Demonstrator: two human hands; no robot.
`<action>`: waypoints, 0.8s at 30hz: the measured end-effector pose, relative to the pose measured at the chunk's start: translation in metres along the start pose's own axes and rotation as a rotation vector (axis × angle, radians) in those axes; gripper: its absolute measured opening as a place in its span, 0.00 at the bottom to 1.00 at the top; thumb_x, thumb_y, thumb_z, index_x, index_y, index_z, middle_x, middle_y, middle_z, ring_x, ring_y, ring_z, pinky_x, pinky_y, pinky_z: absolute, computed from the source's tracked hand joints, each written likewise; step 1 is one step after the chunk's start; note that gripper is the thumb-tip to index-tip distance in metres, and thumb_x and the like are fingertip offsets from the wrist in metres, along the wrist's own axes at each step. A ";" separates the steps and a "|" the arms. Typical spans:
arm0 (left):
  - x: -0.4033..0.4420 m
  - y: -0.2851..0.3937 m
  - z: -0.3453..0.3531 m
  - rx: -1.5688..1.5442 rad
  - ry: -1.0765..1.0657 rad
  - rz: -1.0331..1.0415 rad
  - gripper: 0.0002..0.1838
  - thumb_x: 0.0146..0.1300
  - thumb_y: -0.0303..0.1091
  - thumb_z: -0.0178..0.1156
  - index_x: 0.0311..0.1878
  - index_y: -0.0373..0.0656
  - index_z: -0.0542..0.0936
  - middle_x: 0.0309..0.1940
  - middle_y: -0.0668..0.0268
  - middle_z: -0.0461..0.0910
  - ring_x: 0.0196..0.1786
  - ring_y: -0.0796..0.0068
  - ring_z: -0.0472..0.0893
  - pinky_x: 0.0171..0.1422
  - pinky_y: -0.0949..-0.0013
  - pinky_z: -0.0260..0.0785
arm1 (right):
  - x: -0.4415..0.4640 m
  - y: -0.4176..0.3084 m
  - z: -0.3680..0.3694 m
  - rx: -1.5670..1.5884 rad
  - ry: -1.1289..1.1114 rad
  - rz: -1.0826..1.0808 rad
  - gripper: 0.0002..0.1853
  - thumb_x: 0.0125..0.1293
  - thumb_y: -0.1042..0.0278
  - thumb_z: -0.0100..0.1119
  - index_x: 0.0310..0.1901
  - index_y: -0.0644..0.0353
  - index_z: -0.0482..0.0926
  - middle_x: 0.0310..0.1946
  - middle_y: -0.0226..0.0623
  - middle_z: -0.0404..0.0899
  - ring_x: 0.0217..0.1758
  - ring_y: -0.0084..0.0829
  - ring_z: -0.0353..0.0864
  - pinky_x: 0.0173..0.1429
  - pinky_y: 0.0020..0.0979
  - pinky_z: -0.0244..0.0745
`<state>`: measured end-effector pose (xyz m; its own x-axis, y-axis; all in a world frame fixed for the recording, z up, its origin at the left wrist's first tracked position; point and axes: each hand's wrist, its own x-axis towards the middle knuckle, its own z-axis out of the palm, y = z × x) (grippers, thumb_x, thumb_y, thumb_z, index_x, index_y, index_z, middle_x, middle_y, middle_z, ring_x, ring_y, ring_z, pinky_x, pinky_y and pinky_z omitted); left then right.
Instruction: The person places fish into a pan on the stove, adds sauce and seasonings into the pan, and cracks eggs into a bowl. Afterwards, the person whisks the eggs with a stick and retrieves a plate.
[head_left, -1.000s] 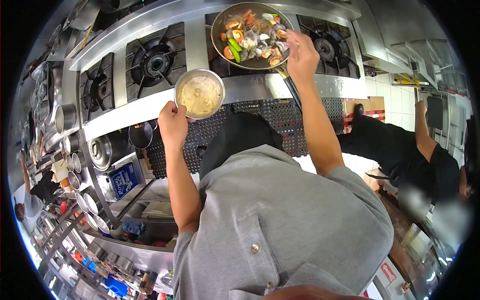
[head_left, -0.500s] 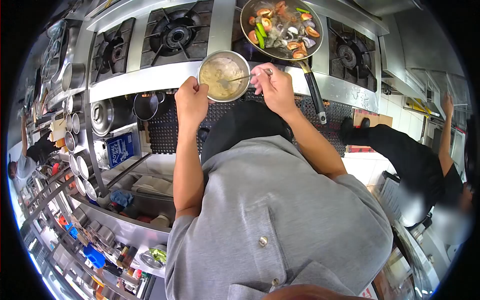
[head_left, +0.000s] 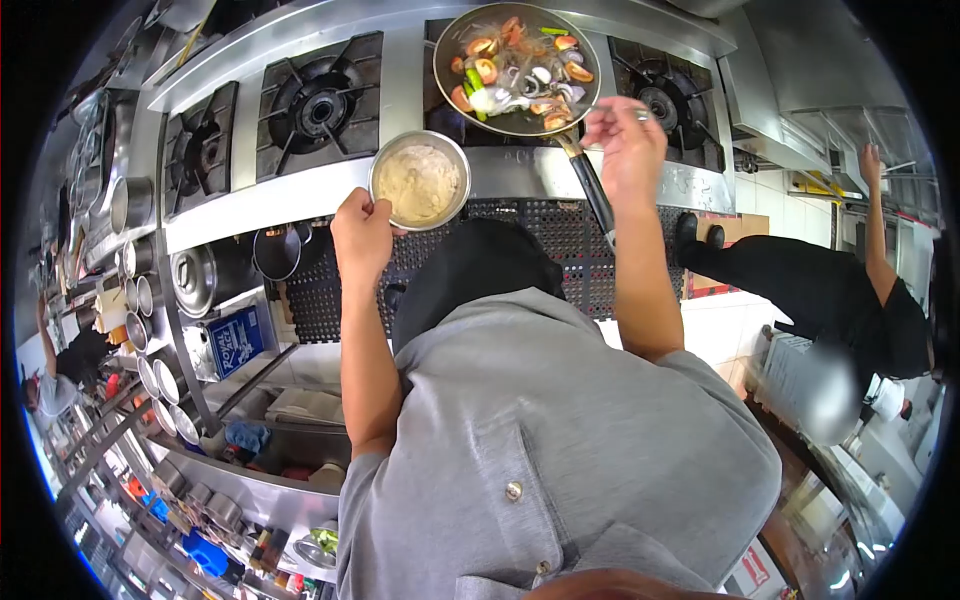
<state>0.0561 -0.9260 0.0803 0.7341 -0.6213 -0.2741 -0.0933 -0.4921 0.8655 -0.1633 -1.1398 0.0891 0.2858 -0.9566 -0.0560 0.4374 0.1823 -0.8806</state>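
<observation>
My left hand [head_left: 362,232] grips the rim of a small metal bowl [head_left: 464,190] holding a pale, lumpy paste [head_left: 418,184]. My right hand [head_left: 628,140] is raised beside the near right rim of a frying pan [head_left: 437,85], with its fingers closed. A short shiny end of the spoon [head_left: 642,115] sticks out of that hand; the rest of the spoon cannot be made out. In the pan lie tomato wedges [head_left: 486,70], green chilli pieces [head_left: 473,82] and purplish onion slices [head_left: 572,92]. Behind my right wrist, the pan's black handle [head_left: 592,192] points toward me.
Gas burners [head_left: 322,108] flank the pan, with another burner [head_left: 660,102] on the right. Pots and a lidded pot [head_left: 197,278] stand on the left shelves. At right, another person in black [head_left: 800,280] has an arm raised. A perforated black mat [head_left: 600,262] covers the floor.
My right hand has lifted the spoon out of the bowl and moved right, to the pan's edge. The bowl sits slightly lower and further left in view.
</observation>
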 end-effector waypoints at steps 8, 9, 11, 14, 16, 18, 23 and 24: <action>-0.004 -0.031 -0.019 0.012 0.026 -0.024 0.07 0.58 0.25 0.52 0.28 0.30 0.76 0.19 0.61 0.76 0.21 0.76 0.77 0.24 0.71 0.69 | -0.026 -0.002 0.034 -0.683 -0.004 -0.350 0.10 0.69 0.68 0.50 0.39 0.67 0.76 0.26 0.35 0.79 0.26 0.24 0.77 0.34 0.28 0.74; -0.014 -0.020 -0.026 0.005 0.049 0.004 0.08 0.57 0.27 0.53 0.33 0.31 0.79 0.21 0.60 0.78 0.22 0.77 0.77 0.26 0.70 0.69 | -0.040 0.003 0.050 -0.590 -0.058 -0.243 0.09 0.69 0.69 0.51 0.40 0.67 0.76 0.26 0.35 0.79 0.25 0.23 0.76 0.34 0.27 0.73; -0.017 -0.049 -0.042 0.194 0.223 0.157 0.09 0.54 0.29 0.54 0.33 0.32 0.79 0.20 0.52 0.77 0.24 0.69 0.78 0.29 0.64 0.69 | -0.059 0.026 0.076 -0.485 -0.261 -0.065 0.09 0.68 0.70 0.53 0.43 0.68 0.76 0.26 0.36 0.78 0.26 0.21 0.76 0.34 0.25 0.74; -0.029 -0.078 -0.076 -0.119 0.235 -0.156 0.07 0.55 0.26 0.55 0.27 0.31 0.75 0.19 0.58 0.75 0.23 0.72 0.77 0.26 0.66 0.67 | -0.084 0.072 0.128 -0.611 -0.805 0.146 0.14 0.65 0.73 0.56 0.51 0.68 0.74 0.31 0.38 0.79 0.31 0.21 0.78 0.37 0.23 0.75; -0.038 -0.086 -0.119 -0.264 0.267 -0.301 0.06 0.57 0.25 0.54 0.29 0.32 0.76 0.20 0.63 0.76 0.23 0.75 0.77 0.25 0.69 0.68 | -0.099 0.099 0.162 -0.640 -0.935 0.112 0.19 0.63 0.75 0.58 0.56 0.67 0.71 0.36 0.40 0.80 0.34 0.21 0.79 0.39 0.22 0.75; -0.034 -0.125 -0.158 -0.326 0.366 -0.299 0.06 0.57 0.25 0.53 0.31 0.32 0.77 0.23 0.64 0.77 0.24 0.75 0.78 0.27 0.70 0.70 | -0.102 0.113 0.192 -0.615 -0.975 0.117 0.23 0.61 0.75 0.60 0.58 0.67 0.69 0.38 0.41 0.81 0.37 0.22 0.80 0.39 0.22 0.75; 0.001 -0.209 -0.301 -0.569 0.657 -0.299 0.07 0.57 0.23 0.51 0.35 0.30 0.77 0.24 0.60 0.78 0.24 0.72 0.79 0.27 0.73 0.73 | -0.090 0.163 0.258 -0.791 -1.039 0.056 0.21 0.62 0.71 0.59 0.56 0.66 0.71 0.35 0.39 0.81 0.36 0.23 0.79 0.40 0.24 0.75; 0.017 -0.217 -0.333 -0.543 0.708 -0.314 0.08 0.57 0.23 0.51 0.35 0.30 0.77 0.24 0.60 0.78 0.24 0.72 0.79 0.27 0.73 0.72 | -0.089 0.175 0.268 -0.837 -1.020 0.075 0.20 0.63 0.71 0.59 0.56 0.66 0.71 0.34 0.39 0.81 0.36 0.23 0.79 0.40 0.24 0.74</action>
<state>0.3124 -0.6267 0.0273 0.9267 0.0941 -0.3637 0.3729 -0.1120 0.9211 0.1161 -0.9619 0.0663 0.9567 -0.2837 -0.0647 -0.1581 -0.3201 -0.9341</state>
